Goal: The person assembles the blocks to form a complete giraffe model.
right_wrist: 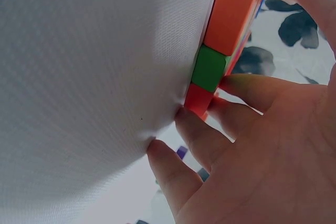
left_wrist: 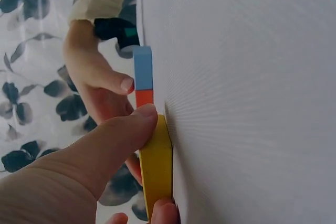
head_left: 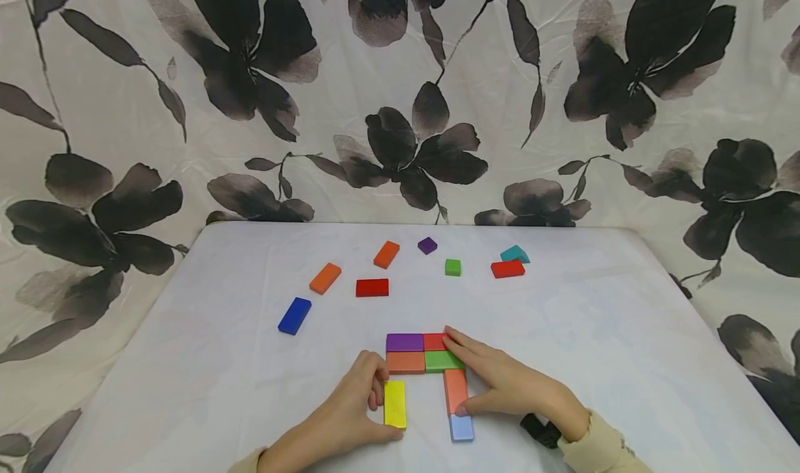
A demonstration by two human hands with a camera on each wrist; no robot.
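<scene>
In the head view my left hand pinches a yellow block by its two ends, thumb at the near end and fingers at the far end. The block stands just below a joined group: a purple block, a red block, an orange block and a green block. From the green one, another orange block and a light blue block run toward me. My right hand rests along the right side, fairly straight fingers at the red and green blocks, thumb at the lower orange one.
Farther back on the white table lie several loose blocks, among them a blue block, a red block and a small green block. A teal block lies by another red block. Floral cloth hangs behind.
</scene>
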